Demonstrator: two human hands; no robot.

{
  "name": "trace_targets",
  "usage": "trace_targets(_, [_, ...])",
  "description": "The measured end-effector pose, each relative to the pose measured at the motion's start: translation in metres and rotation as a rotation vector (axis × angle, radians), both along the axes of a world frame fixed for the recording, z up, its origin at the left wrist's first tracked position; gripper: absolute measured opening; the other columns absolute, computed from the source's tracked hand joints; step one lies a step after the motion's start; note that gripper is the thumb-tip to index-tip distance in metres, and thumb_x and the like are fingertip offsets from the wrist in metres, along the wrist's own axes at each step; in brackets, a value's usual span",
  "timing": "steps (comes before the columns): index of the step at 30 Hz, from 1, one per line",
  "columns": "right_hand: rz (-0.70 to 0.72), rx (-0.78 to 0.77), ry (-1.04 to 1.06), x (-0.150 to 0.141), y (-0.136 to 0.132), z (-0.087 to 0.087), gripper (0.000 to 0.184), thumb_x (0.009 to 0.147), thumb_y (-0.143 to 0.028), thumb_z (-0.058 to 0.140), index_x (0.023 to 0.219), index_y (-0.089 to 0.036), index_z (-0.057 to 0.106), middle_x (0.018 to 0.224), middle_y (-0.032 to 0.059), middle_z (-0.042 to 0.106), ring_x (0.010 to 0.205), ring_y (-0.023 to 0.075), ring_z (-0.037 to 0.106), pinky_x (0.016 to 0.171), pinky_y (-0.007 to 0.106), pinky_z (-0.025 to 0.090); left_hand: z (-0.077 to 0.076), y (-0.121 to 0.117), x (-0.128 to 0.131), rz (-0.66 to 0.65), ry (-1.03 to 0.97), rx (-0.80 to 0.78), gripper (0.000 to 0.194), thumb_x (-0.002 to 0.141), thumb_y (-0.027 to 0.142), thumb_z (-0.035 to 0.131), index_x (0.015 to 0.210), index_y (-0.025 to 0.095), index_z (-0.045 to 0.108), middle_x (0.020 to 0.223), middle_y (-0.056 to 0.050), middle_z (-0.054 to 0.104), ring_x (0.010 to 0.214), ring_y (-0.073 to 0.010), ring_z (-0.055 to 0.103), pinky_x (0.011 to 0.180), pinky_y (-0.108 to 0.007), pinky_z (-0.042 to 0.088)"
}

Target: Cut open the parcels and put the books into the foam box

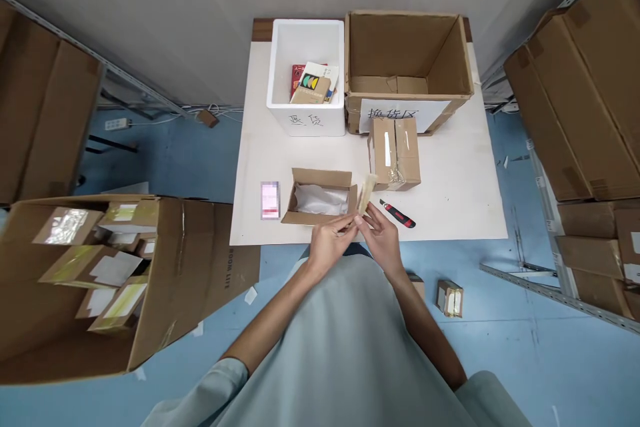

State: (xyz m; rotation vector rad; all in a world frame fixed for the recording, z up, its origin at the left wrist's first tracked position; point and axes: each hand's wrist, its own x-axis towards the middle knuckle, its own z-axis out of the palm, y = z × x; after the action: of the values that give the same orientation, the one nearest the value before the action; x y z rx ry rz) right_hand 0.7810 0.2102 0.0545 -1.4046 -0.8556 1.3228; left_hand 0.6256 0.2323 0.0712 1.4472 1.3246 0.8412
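Note:
In front of my body, at the table's near edge, a pale yellowish strip (367,191) points up and away from me. I cannot make out whether it is tape or card. My right hand (381,233) pinches its lower end. My left hand (330,240) meets it there, fingertips pressed together on the same end. Just beyond my left hand lies an opened small carton (324,219), flaps up, with white plastic wrapping (321,200) inside. A red and black utility knife (398,213) rests right of my right hand. Behind it stands a taped carton (395,153).
At the table's back are a white foam box (307,121) holding several books and a large open carton (410,103) with a paper sign. A pink-screened phone-like object (271,201) lies left. A big carton (170,267) of parcels stands at left; shelves of cartons (595,80) flank the right.

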Motion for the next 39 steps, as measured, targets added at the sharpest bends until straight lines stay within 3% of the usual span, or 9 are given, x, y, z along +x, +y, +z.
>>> trace_targets(4, [-0.074,0.022,-0.042,0.009,0.002,0.004,0.054,0.097,-0.072,0.078,0.116,-0.022,0.083,0.114,0.0078,0.088,0.108,0.0301,0.084,0.098,0.042,0.070,-0.002,-0.005,0.008,-0.201,0.050,0.029,0.033,0.098,0.040,0.079,0.128,0.031,0.089,0.144,-0.002,0.081,0.133,-0.0325,0.080,0.120,-0.048,0.064])
trace_targets(6, [-0.089,0.017,0.007,0.020,0.002,0.006,0.055,0.096,-0.073,0.078,0.115,-0.022,0.083,0.114,0.0076,0.088,0.109,0.0310,0.084,0.099,0.044,0.070,-0.006,0.002,0.001,-0.152,0.057,-0.001,0.040,0.099,0.044,0.079,0.135,0.027,0.086,0.151,-0.006,0.077,0.141,-0.0334,0.076,0.123,-0.048,0.062])
trace_targets(8, [-0.087,-0.011,0.087,0.032,0.001,0.009,0.058,0.092,-0.072,0.084,0.123,-0.022,0.083,0.120,0.0078,0.088,0.112,0.0326,0.084,0.101,0.046,0.070,-0.013,0.012,-0.011,-0.008,0.063,-0.042,0.054,0.097,0.051,0.082,0.141,0.021,0.082,0.155,-0.012,0.075,0.141,-0.0352,0.075,0.120,-0.050,0.063])
trace_targets(10, [-0.079,-0.060,0.153,0.043,-0.001,0.012,0.062,0.089,-0.070,0.088,0.128,-0.022,0.083,0.122,0.0078,0.088,0.112,0.0338,0.084,0.099,0.048,0.071,-0.018,0.023,-0.023,0.080,0.002,-0.146,0.072,0.089,0.060,0.089,0.145,0.016,0.078,0.149,-0.018,0.078,0.133,-0.0369,0.079,0.115,-0.052,0.066])
trace_targets(12, [-0.057,-0.103,0.201,0.052,-0.003,0.015,0.064,0.087,-0.068,0.091,0.132,-0.023,0.084,0.123,0.0075,0.088,0.113,0.0346,0.084,0.096,0.049,0.072,-0.020,0.029,-0.031,0.053,-0.128,-0.301,0.083,0.080,0.066,0.095,0.142,0.013,0.078,0.134,-0.019,0.084,0.124,-0.0367,0.082,0.112,-0.053,0.066])
trace_targets(18, [0.008,-0.154,0.256,0.062,-0.002,0.016,0.061,0.087,-0.067,0.091,0.133,-0.026,0.085,0.121,0.0059,0.089,0.118,0.0352,0.084,0.097,0.048,0.072,0.001,0.026,-0.027,-0.018,-0.382,-0.503,0.062,0.071,0.061,0.104,0.115,0.019,0.089,0.121,-0.012,0.088,0.117,-0.0344,0.083,0.115,-0.050,0.063])
trace_targets(24, [-0.036,-0.187,0.217,0.062,0.009,0.014,0.062,0.081,-0.070,0.094,0.124,-0.025,0.088,0.117,0.0068,0.090,0.117,0.0372,0.084,0.097,0.050,0.073,0.016,0.027,-0.019,0.011,-0.447,-0.530,0.064,0.068,0.061,0.106,0.114,0.019,0.091,0.118,-0.011,0.089,0.115,-0.0380,0.084,0.115,-0.055,0.064])
trace_targets(34, [-0.036,-0.213,0.142,0.051,0.021,0.004,0.072,0.081,-0.072,0.092,0.134,-0.024,0.083,0.127,0.0093,0.088,0.120,0.0363,0.083,0.107,0.055,0.069,0.014,0.035,-0.024,0.123,-0.424,-0.511,0.064,0.062,0.060,0.108,0.107,0.017,0.092,0.113,-0.012,0.090,0.108,-0.0364,0.086,0.111,-0.053,0.067])
trace_targets(39, [-0.180,-0.139,-0.152,0.045,0.027,0.000,0.068,0.084,-0.073,0.088,0.131,-0.023,0.083,0.142,0.0144,0.082,0.135,0.0363,0.076,0.120,0.058,0.061,0.006,0.036,-0.029,0.156,-0.359,-0.453,0.068,0.069,0.064,0.103,0.116,0.016,0.091,0.113,-0.011,0.090,0.110,-0.0374,0.086,0.108,-0.055,0.070])
